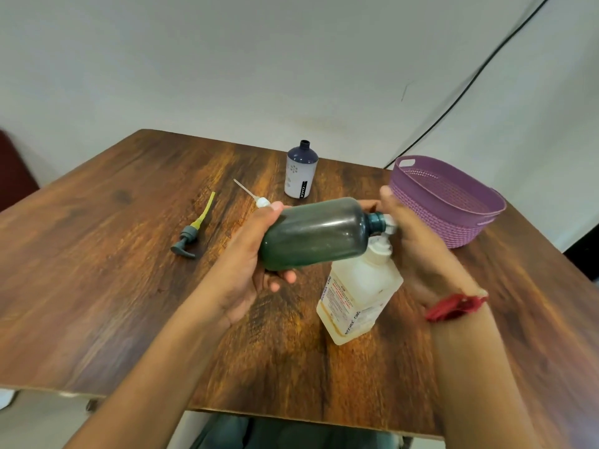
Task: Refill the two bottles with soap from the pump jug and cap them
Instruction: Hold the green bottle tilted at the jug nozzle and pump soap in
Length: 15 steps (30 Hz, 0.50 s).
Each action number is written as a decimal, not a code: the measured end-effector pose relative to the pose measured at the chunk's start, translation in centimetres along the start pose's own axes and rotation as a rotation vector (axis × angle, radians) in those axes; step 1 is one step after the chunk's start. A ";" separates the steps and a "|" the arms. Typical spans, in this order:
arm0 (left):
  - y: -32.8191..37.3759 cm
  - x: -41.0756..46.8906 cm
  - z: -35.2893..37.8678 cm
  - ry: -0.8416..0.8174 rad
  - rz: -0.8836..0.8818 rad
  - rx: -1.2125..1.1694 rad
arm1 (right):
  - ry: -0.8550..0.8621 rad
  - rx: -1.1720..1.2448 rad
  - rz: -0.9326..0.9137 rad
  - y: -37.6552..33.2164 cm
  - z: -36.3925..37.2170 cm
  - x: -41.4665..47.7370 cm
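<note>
Above the table's middle: a dark green bottle (pixel 317 233) is held almost on its side, clear of the wooden table (pixel 97 254). Its uncapped neck points right and meets the white spout of the pump jug.
Left hand (pixel 246 260): grasps the green bottle round its lower body, thumb on top and fingers curled underneath.
Right hand (pixel 411 234): lies over the jug's pump head with the thumb raised. Blur and the bottle's neck hide the fingers, so I cannot tell whether they curl round the pump or only press on it.
Pump jug (pixel 359 293): square and translucent, standing upright on the table at front right, just below the green bottle's neck. Pale yellowish liquid shows in its lower part, and the label has red lettering.
White bottle (pixel 301 173): white body with a navy shoulder and neck, upright with no cap, towards the far edge and well apart from both hands.
Grey pump cap (pixel 191 236): lies on its side left of the hands, its yellow tube pointing away.
White pump cap (pixel 259 200): lies just beyond the left thumb, partly hidden by it, its thin clear tube pointing far left.
Purple basket (pixel 447 202): woven plastic, at the far right corner, just beyond the right hand.
Red thread band (pixel 453 306): tied round the right wrist.
Black cable (pixel 470 82): runs down the pale wall to behind the basket.
</note>
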<state>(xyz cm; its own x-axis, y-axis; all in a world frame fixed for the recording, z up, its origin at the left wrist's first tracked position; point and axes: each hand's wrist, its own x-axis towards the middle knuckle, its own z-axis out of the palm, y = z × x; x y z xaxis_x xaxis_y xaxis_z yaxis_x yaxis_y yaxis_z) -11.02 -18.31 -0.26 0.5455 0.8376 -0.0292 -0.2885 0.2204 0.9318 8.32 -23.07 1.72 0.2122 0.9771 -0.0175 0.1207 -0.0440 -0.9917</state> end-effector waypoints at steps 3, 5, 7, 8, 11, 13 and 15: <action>-0.1 0.3 -0.1 0.011 0.014 0.016 | -0.101 0.071 0.017 -2.5 -1.2 -0.1; -0.1 0.5 -0.1 0.018 0.006 0.022 | -0.053 -0.062 0.005 -4.4 -1.7 0.6; 0.0 0.7 0.1 0.022 0.000 0.023 | 0.030 -0.317 0.003 -5.5 -1.7 2.4; 0.0 0.8 0.1 0.027 -0.001 0.025 | 0.039 -0.455 0.006 -5.7 -1.3 3.1; -0.2 1.0 0.1 0.059 -0.008 0.046 | -0.060 -0.874 0.014 -4.7 -0.2 4.4; -0.4 1.3 -0.1 0.075 -0.036 0.053 | 0.012 -1.019 -0.044 -3.9 0.0 4.4; -0.6 1.6 -0.3 0.093 -0.053 0.058 | 0.106 -0.971 -0.115 -3.7 0.3 4.2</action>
<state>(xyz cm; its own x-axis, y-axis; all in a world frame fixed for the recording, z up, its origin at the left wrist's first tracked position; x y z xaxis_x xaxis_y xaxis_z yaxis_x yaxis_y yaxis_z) -10.23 -16.94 -0.96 0.4829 0.8688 -0.1096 -0.2134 0.2382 0.9475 8.52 -18.77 5.24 0.2295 0.9645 0.1306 0.8804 -0.1485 -0.4505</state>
